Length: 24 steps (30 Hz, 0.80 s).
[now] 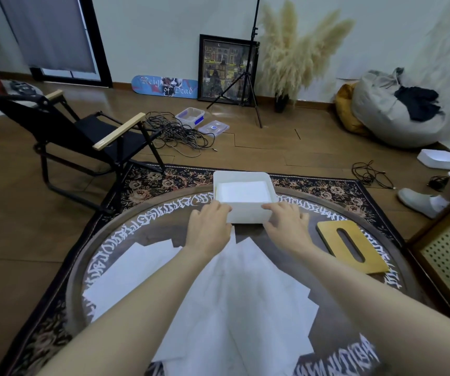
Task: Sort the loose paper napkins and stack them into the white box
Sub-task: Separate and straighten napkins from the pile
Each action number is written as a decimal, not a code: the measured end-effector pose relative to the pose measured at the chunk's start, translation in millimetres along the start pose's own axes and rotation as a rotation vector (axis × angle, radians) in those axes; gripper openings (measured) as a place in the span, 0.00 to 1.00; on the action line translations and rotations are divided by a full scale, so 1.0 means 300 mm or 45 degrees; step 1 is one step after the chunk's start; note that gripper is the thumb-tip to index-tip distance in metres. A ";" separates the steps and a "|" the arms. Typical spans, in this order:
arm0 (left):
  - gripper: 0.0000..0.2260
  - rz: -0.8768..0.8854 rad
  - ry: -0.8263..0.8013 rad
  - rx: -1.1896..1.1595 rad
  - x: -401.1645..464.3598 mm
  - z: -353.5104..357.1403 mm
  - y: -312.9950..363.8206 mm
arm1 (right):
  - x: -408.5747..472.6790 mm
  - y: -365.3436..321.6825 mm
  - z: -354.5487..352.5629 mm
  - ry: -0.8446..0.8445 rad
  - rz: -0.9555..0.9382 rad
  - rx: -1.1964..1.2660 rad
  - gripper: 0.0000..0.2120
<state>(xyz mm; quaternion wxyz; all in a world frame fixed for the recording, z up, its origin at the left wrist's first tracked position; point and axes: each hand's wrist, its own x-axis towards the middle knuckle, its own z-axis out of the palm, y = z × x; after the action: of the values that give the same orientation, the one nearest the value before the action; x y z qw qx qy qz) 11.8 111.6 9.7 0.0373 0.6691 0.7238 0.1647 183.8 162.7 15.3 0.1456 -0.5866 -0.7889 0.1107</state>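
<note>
The white box (248,213) stands at the far edge of the round dark table (164,229), with white napkins (241,192) stacked inside it. My left hand (209,226) touches the box's near left corner, fingers over the rim. My right hand (285,222) touches its near right corner in the same way. Several loose white napkins (243,299) lie spread across the table between and under my forearms, some overlapping.
A yellow wooden lid with a slot (353,246) lies on the table right of the box. A black folding chair (82,131) stands at the left, with cables and plastic containers (191,116) on the floor behind. Another white box (437,158) sits at the far right.
</note>
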 end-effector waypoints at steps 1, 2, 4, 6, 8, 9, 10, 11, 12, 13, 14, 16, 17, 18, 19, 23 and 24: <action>0.17 -0.008 -0.007 0.000 -0.024 -0.010 0.003 | -0.025 -0.003 -0.005 -0.010 -0.003 0.002 0.21; 0.17 -0.013 -0.009 0.004 -0.049 -0.021 0.006 | -0.049 -0.006 -0.010 -0.022 -0.007 0.006 0.21; 0.16 -0.013 -0.009 0.009 -0.100 -0.041 0.009 | -0.094 -0.013 -0.017 -0.044 -0.016 0.006 0.21; 0.16 -0.013 -0.011 0.010 -0.153 -0.056 0.009 | -0.139 -0.020 -0.021 -0.058 -0.023 0.011 0.20; 0.17 -0.021 -0.017 0.006 -0.208 -0.066 0.008 | -0.189 -0.027 -0.020 -0.072 -0.028 0.032 0.20; 0.17 -0.029 -0.019 -0.003 -0.236 -0.071 0.008 | -0.215 -0.030 -0.019 -0.081 -0.030 0.042 0.21; 0.17 -0.039 -0.024 -0.016 -0.263 -0.075 0.008 | -0.242 -0.032 -0.015 -0.094 -0.033 0.048 0.21; 0.17 -0.048 -0.032 -0.030 -0.292 -0.078 0.009 | -0.268 -0.033 -0.009 -0.109 -0.036 0.047 0.21; 0.16 -0.052 -0.041 -0.038 -0.321 -0.080 0.009 | -0.294 -0.034 -0.002 -0.123 -0.042 0.040 0.20; 0.16 -0.054 -0.048 -0.040 -0.350 -0.081 0.009 | -0.319 -0.034 0.006 -0.139 -0.048 0.027 0.20; 0.16 -0.056 -0.057 -0.042 -0.380 -0.079 0.009 | -0.344 -0.035 0.014 -0.158 -0.054 0.014 0.20; 0.16 -0.067 -0.084 -0.043 -0.439 -0.072 0.006 | -0.394 -0.035 0.027 -0.201 -0.059 -0.006 0.21; 0.16 -0.076 -0.104 -0.041 -0.466 -0.069 0.004 | -0.416 -0.036 0.032 -0.226 -0.060 -0.012 0.21; 0.16 -0.085 -0.125 -0.039 -0.491 -0.065 0.002 | -0.436 -0.035 0.036 -0.253 -0.059 -0.015 0.21; 0.16 -0.090 -0.146 -0.036 -0.513 -0.061 0.001 | -0.453 -0.032 0.041 -0.279 -0.056 -0.020 0.22; 0.16 -0.065 -0.197 0.003 -0.579 -0.040 0.007 | -0.513 0.005 0.072 -0.368 -0.004 -0.008 0.24; 0.15 -0.057 -0.206 0.008 -0.586 -0.033 0.009 | -0.526 0.019 0.083 -0.395 0.029 0.018 0.25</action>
<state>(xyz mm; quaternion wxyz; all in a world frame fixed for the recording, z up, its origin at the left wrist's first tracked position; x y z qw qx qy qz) 29.7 -62.7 -9.4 0.0972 0.6639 0.7337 0.1071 222.4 13.1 -25.5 0.0246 -0.5703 -0.7945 0.2072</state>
